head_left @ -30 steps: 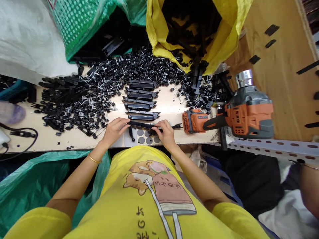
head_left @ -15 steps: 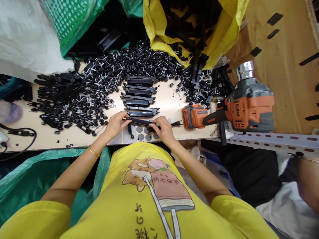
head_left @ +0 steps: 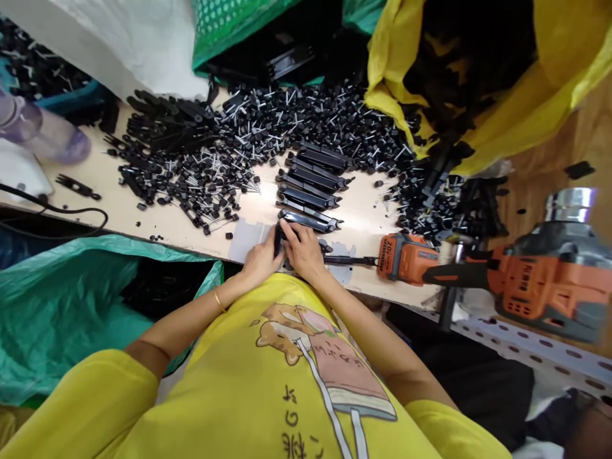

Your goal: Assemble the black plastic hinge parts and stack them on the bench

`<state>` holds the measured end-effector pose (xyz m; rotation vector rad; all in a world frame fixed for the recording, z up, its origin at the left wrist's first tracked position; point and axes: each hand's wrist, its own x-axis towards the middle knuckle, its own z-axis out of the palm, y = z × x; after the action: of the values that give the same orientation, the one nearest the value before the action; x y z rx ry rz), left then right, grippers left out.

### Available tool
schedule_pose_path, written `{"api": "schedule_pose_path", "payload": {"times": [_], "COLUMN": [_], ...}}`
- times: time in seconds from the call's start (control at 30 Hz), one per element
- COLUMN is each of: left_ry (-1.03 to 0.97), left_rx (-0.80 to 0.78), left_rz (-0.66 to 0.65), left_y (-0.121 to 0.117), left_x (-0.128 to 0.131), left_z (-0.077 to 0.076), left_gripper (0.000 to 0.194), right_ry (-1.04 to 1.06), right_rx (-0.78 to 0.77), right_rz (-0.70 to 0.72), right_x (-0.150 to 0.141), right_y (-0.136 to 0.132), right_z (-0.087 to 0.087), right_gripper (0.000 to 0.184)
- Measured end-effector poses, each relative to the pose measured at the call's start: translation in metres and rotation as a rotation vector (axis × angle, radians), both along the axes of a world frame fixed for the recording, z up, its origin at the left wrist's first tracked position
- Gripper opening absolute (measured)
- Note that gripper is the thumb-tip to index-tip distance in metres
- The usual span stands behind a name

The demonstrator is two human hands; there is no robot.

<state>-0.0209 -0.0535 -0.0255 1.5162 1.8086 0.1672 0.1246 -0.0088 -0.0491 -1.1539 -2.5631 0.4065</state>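
My left hand (head_left: 261,259) and my right hand (head_left: 301,250) sit close together at the near edge of the wooden bench (head_left: 143,213). Both have their fingers closed around a short black plastic piece (head_left: 278,238) that stands upright between them. Just beyond my fingers lies a row of long black plastic bars (head_left: 310,185), laid side by side. A heap of small black pins with metal shafts (head_left: 229,159) spreads across the bench to the left and behind.
An orange cordless driver (head_left: 502,271) is fixed at the bench's right end. A yellow sack (head_left: 478,83) of black parts stands behind, a green sack (head_left: 229,25) beside it. A green bag (head_left: 62,306) hangs below the bench. A black cable (head_left: 57,210) lies at left.
My hands were apart at the two ends of a black bar; now they are together on a short black piece. The view has swung so the bench looks tilted.
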Motion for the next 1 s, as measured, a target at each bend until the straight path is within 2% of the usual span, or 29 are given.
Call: {"api": "schedule_pose_path", "payload": {"times": [0.1, 0.2, 0.37, 0.5, 0.57, 0.67, 0.73, 0.8, 0.87, 0.93, 1.0], "left_ry": [0.101, 0.078, 0.037, 0.056, 0.087, 0.188, 0.229, 0.176, 0.103, 0.108, 0.173], "left_rx": [-0.027, -0.063, -0.093, -0.12, -0.118, -0.008, 0.213, 0.47, 0.624, 0.666, 0.668], "left_rz": [-0.006, -0.061, -0.128, -0.101, -0.142, -0.194, -0.209, -0.327, -0.55, -0.757, -0.869], "left_y": [0.002, 0.006, 0.009, 0.012, 0.012, 0.011, 0.013, 0.02, 0.032, 0.047, 0.061], "left_x": [0.01, 0.002, -0.008, 0.0, -0.001, -0.012, -0.019, -0.021, -0.015, -0.006, 0.001], "left_z": [0.001, 0.003, 0.007, 0.009, 0.015, 0.032, 0.043, 0.045, 0.038, 0.023, 0.01], "left_gripper": [0.069, 0.071, 0.071, 0.072, 0.072, 0.064, 0.048, 0.035, 0.029, 0.028, 0.028], "right_ry": [-0.039, -0.129, -0.268, -0.288, -0.259, -0.113, 0.048, 0.204, 0.287, 0.292, 0.269], "right_rx": [0.064, 0.098, 0.073, 0.052, 0.042, 0.059, 0.083, 0.068, -0.043, -0.199, -0.332], "right_rz": [-0.019, -0.037, -0.024, -0.026, -0.024, -0.027, -0.067, -0.1, -0.074, -0.055, -0.136], "right_x": [0.004, 0.004, 0.003, 0.002, 0.001, -0.001, 0.0, 0.006, 0.019, 0.038, 0.06], "right_y": [-0.003, -0.006, -0.004, -0.003, -0.003, -0.006, -0.014, -0.028, -0.045, -0.063, -0.078], "right_z": [-0.007, -0.01, -0.007, -0.006, -0.007, -0.001, 0.007, 0.018, 0.028, 0.034, 0.036], "right_gripper": [0.058, 0.055, 0.05, 0.051, 0.052, 0.054, 0.053, 0.046, 0.033, 0.022, 0.02]}}
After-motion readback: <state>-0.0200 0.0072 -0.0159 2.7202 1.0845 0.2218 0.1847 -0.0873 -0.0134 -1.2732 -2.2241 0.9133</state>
